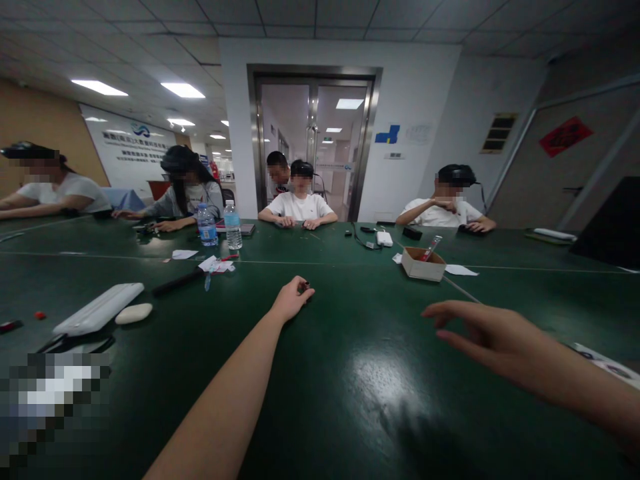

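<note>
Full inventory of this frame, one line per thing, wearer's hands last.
table: 1, dark green, fills the foreground
water bottles: 2, clear, one with a blue label, left of centre at the far side
cardboard box: 1, tan, open, right of centre, a pen-like thing sticking out
white case: 1, long, near left
white oval piece: 1, beside the case
black rod: 1, left of centre
paper scraps: several, white, scattered mid-table
people: 5, along the far and left edges
glass door: 1, metal frame, back wall
left hand: 1, stretched forward, grip shut on small dark object
right hand: 1, open, fingers spread above the table, holding nothing
</note>
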{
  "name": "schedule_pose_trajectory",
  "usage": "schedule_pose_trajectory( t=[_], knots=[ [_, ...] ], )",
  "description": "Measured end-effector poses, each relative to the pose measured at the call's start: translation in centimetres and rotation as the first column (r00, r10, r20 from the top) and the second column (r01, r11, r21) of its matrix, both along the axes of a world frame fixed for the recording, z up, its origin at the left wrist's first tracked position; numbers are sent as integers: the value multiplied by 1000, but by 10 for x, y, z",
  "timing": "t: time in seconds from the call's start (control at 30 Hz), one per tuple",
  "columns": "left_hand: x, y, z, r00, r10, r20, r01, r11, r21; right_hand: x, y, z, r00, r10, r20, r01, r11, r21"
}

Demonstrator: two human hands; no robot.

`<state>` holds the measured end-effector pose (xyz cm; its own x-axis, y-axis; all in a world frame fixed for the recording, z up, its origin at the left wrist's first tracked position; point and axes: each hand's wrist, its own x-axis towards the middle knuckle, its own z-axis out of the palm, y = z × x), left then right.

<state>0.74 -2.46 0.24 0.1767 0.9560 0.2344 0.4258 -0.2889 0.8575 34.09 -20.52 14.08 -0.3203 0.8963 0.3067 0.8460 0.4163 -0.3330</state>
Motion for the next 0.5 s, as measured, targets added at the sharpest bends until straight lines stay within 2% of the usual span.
schedule_pose_trajectory(
  t=[0.03,0.1,0.17,0.2,0.33,0.4,0.5],
  knots=[
    [0,0,0,1000,2,8,-2,1000,4,-17,17,-2,996,91,14,-88,988,-124],
    [0,2,-2,1000,4,29,-4,1000,12,-52,54,-10,975,221,-14,-217,944,-250],
    [0,5,-4,999,8,54,-9,1000,16,-84,91,-25,966,245,-86,-260,900,-350],
    [0,8,-5,997,14,73,-15,1000,15,-98,109,-34,962,228,-150,-270,870,-413],
    [-3,16,-6,966,82,244,-81,997,-14,-147,167,-73,907,24,-421,-284,773,-568],
    [-6,18,-5,925,99,368,-92,995,-38,-166,184,-86,822,-56,-567,-364,713,-599],
    [-9,20,-2,847,106,520,-76,994,-79,-187,198,-99,621,-131,-772,-526,661,-535]
  ],
)
